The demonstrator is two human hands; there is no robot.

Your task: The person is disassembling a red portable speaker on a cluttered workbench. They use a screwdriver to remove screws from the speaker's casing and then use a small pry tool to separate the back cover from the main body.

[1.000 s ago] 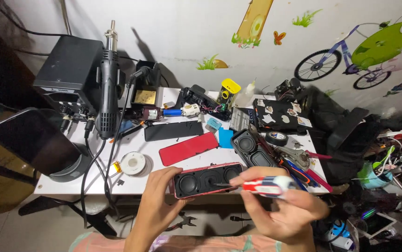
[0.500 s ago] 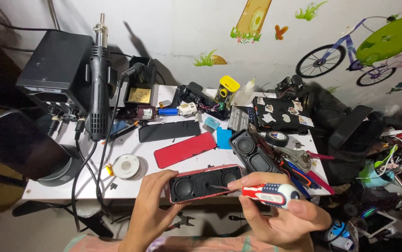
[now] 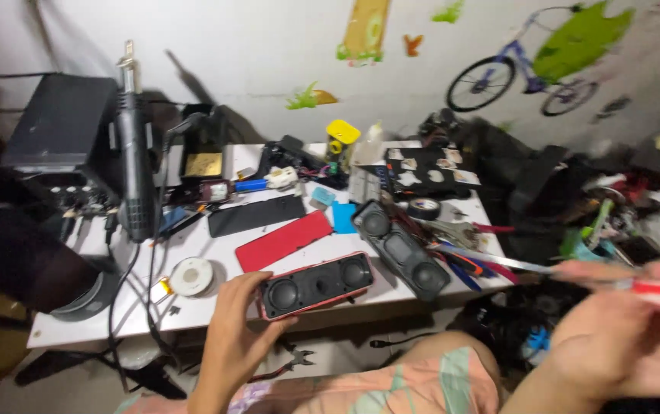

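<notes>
Left hand (image 3: 242, 326) clamps the speaker (image 3: 316, 284) at the desk (image 3: 215, 253) edge; right hand (image 3: 621, 345), at 3 o'clock, grips a screwdriver (image 3: 575, 274), seemingly between screws.

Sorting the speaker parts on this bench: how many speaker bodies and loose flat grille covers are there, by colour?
Red speaker body, in the left hand: 1
Black speaker body: 1
Red grille cover: 1
Black grille cover: 1
Total: 4
</notes>
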